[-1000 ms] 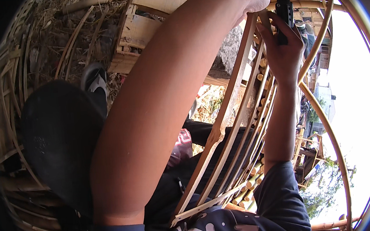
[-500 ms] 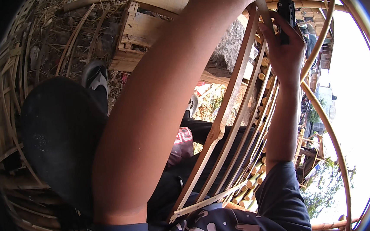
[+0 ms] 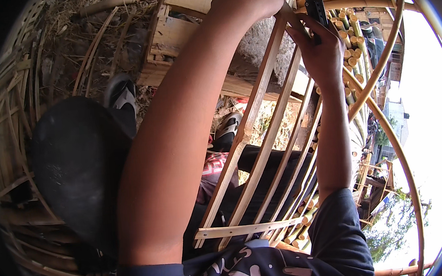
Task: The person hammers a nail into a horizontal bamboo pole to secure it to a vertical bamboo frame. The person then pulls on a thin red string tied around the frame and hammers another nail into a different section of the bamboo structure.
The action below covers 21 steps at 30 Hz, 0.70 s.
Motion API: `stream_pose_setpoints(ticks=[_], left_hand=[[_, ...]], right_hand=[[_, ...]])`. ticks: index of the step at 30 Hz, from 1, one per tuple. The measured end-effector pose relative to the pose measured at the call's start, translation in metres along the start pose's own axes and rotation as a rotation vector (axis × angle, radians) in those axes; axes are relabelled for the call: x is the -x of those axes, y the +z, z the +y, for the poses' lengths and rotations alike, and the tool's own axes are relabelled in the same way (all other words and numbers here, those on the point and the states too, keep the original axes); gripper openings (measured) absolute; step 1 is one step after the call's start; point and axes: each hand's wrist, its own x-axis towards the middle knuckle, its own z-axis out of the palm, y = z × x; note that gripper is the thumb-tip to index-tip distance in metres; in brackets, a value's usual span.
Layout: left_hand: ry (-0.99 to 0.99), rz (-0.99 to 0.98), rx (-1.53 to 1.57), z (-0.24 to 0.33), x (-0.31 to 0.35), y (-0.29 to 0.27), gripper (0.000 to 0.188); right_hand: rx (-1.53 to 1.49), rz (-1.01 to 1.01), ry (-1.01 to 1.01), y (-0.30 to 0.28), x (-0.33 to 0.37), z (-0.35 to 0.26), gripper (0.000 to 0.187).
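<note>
My left hand [image 3: 249, 0] is closed at the far end of a bamboo slat frame, its fingertips against the wood; what they hold is hidden. My right hand [image 3: 322, 52] grips a black claw hammer [image 3: 315, 7], its head pointing away from me. The thumb and forefinger of that hand also reach to a short bamboo crosspiece [image 3: 294, 19] at the far end of the slats. Several long bamboo slats [image 3: 250, 117] run from there toward my body, spaced apart. A nailed crosspiece [image 3: 249, 229] joins their near ends, close to my shirt.
A wooden crate [image 3: 171, 35] stands beyond my left arm on straw-covered ground. Cut bamboo poles [image 3: 350, 37] are stacked at the right. Curved bamboo poles [image 3: 398, 150] arch along the right side. A dark rounded surface [image 3: 78, 170] fills the left, near a shoe [image 3: 121, 91].
Both hands have shifted left and slightly up in the picture, together with the hammer and the far end of the slat frame. The slats show more widely spread; the grips look the same.
</note>
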Motion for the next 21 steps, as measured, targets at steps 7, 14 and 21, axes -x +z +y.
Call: stream_pose_setpoints(ticks=[7, 14, 21], left_hand=[[-0.204, -0.016, -0.105, -0.008, -0.024, 0.028, 0.045], [0.003, 0.069, 0.012, -0.024, -0.030, 0.038, 0.040], [-0.012, 0.040, -0.010, -0.031, -0.034, 0.041, 0.040]], right_hand=[[0.087, -0.058, -0.035, 0.012, -0.004, 0.016, 0.035], [0.045, -0.082, -0.030, 0.020, -0.002, 0.037, 0.034], [0.031, -0.129, -0.005, 0.031, 0.004, 0.043, 0.032]])
